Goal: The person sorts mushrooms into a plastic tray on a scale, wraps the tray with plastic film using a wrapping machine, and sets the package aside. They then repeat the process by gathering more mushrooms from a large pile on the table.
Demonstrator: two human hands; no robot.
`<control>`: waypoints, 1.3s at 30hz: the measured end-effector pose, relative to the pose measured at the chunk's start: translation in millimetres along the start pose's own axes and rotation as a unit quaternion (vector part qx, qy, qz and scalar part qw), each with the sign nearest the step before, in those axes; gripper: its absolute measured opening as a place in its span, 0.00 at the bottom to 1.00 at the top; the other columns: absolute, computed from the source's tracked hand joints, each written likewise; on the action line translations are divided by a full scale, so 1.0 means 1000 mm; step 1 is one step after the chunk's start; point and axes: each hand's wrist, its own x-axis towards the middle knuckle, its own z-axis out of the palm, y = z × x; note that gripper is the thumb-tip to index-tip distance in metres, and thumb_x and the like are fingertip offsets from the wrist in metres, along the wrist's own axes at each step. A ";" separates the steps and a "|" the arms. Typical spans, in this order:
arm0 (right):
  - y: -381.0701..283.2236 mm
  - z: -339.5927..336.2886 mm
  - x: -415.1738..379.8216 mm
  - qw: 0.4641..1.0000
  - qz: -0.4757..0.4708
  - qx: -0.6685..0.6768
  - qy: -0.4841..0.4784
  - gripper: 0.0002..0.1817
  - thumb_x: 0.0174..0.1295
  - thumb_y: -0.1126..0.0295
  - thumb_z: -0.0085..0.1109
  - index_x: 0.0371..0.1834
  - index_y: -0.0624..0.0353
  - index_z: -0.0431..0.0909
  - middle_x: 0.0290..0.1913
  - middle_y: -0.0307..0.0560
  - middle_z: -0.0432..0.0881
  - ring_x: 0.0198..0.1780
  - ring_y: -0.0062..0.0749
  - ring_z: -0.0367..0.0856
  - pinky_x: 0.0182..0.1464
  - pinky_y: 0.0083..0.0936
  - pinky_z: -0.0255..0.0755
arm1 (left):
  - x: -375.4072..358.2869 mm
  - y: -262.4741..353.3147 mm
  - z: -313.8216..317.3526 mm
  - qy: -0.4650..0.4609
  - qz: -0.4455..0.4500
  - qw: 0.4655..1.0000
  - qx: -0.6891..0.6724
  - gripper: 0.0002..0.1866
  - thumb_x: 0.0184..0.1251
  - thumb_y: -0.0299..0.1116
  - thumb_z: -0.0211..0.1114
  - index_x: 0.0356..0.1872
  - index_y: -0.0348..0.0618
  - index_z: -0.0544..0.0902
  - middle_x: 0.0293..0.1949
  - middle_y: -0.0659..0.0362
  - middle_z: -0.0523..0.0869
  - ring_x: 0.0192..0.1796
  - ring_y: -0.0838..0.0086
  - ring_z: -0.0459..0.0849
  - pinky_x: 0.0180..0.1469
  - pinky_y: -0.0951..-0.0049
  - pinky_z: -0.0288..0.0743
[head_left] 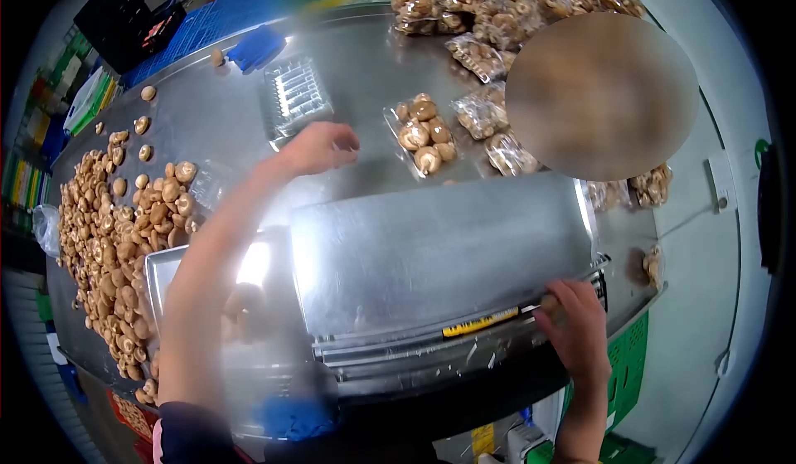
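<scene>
My left hand [322,147] is over the steel table, just below a stack of clear plastic trays [294,95]. Its fingers are a little curled and apart from the thumb, with nothing visible between them. My right hand [574,327] is at the front right corner of a flat metal-topped machine [439,252], beside its yellow label [481,323]. The fingers there are bent around a small brownish thing that I cannot make out. Between the trays and the bagged packs lies a clear pack of mushrooms [425,135].
Loose mushrooms [108,248] are heaped on the left, by a metal tray [157,273]. Bagged mushrooms [497,24] are piled at the back right; a blurred patch hides some. A blue cloth-like item [255,48] lies near the far edge. A green crate [628,369] stands below right.
</scene>
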 end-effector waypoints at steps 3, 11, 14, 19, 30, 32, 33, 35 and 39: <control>0.001 0.000 -0.013 0.986 0.034 0.097 0.129 0.22 0.51 0.65 0.70 0.48 0.63 0.77 0.48 0.53 0.80 0.49 0.43 0.79 0.52 0.32 0.73 | 0.023 -0.043 0.021 -0.095 0.066 0.993 -0.004 0.24 0.58 0.31 0.68 0.58 0.45 0.78 0.52 0.55 0.82 0.50 0.69 0.81 0.50 0.68 0.77; 0.001 0.019 -0.041 0.897 0.165 0.360 0.198 0.37 0.63 0.39 0.50 0.50 0.68 0.75 0.45 0.51 0.78 0.45 0.33 0.79 0.49 0.28 0.73 | 0.007 -0.048 0.065 -0.240 0.228 0.922 0.204 0.24 0.67 0.35 0.61 0.64 0.62 0.74 0.72 0.61 0.64 0.76 0.57 0.53 0.72 0.54 0.54; -0.002 0.018 -0.046 0.887 0.181 0.373 0.203 0.37 0.63 0.39 0.49 0.51 0.68 0.74 0.45 0.51 0.78 0.46 0.33 0.78 0.47 0.28 0.74 | -0.011 -0.064 0.045 -0.263 0.234 0.914 0.200 0.22 0.68 0.37 0.60 0.63 0.63 0.75 0.72 0.61 0.65 0.77 0.57 0.52 0.70 0.52 0.58; -0.002 0.018 -0.052 0.864 0.183 0.411 0.226 0.36 0.64 0.40 0.48 0.53 0.68 0.73 0.48 0.53 0.76 0.46 0.35 0.78 0.43 0.26 0.73 | -0.054 -0.099 0.017 -0.252 0.203 0.932 0.161 0.15 0.63 0.32 0.61 0.50 0.45 0.82 0.63 0.57 0.75 0.68 0.59 0.67 0.62 0.56 0.69; -0.022 0.013 -0.052 0.674 0.161 0.662 0.286 0.28 0.70 0.53 0.49 0.53 0.74 0.65 0.51 0.63 0.73 0.48 0.52 0.78 0.49 0.38 0.83 | -0.101 -0.099 -0.028 -0.268 -0.019 0.956 0.117 0.30 0.69 0.59 0.51 0.37 0.36 0.82 0.40 0.42 0.84 0.48 0.50 0.83 0.50 0.55 0.75; -0.038 0.009 -0.048 0.619 0.201 0.721 0.239 0.27 0.71 0.51 0.48 0.53 0.69 0.66 0.45 0.61 0.75 0.43 0.48 0.78 0.44 0.37 0.83 | -0.106 -0.108 -0.031 -0.261 -0.008 0.960 0.100 0.31 0.68 0.60 0.51 0.36 0.35 0.82 0.41 0.42 0.84 0.47 0.49 0.83 0.50 0.55 0.75; -0.045 0.005 -0.046 0.590 0.223 0.746 0.214 0.26 0.71 0.51 0.47 0.53 0.66 0.66 0.42 0.61 0.76 0.40 0.47 0.79 0.42 0.36 0.83 | -0.109 -0.115 -0.029 -0.257 -0.002 0.963 0.088 0.32 0.68 0.60 0.51 0.36 0.35 0.82 0.41 0.42 0.84 0.46 0.49 0.83 0.50 0.55 0.75; -0.047 0.011 -0.046 0.637 0.249 0.696 0.217 0.26 0.71 0.44 0.41 0.52 0.58 0.66 0.32 0.53 0.76 0.25 0.37 0.71 0.20 0.25 0.70 | -0.112 -0.127 -0.024 -0.246 0.041 0.966 0.073 0.20 0.66 0.46 0.56 0.37 0.37 0.82 0.39 0.45 0.84 0.43 0.50 0.83 0.47 0.55 0.76; -0.063 0.016 -0.033 0.649 0.223 0.707 0.171 0.25 0.70 0.46 0.45 0.50 0.58 0.65 0.33 0.50 0.72 0.25 0.33 0.64 0.21 0.20 0.67 | -0.099 -0.110 -0.024 -0.188 0.104 0.973 0.081 0.08 0.61 0.29 0.62 0.40 0.39 0.82 0.35 0.48 0.84 0.41 0.54 0.83 0.45 0.59 0.76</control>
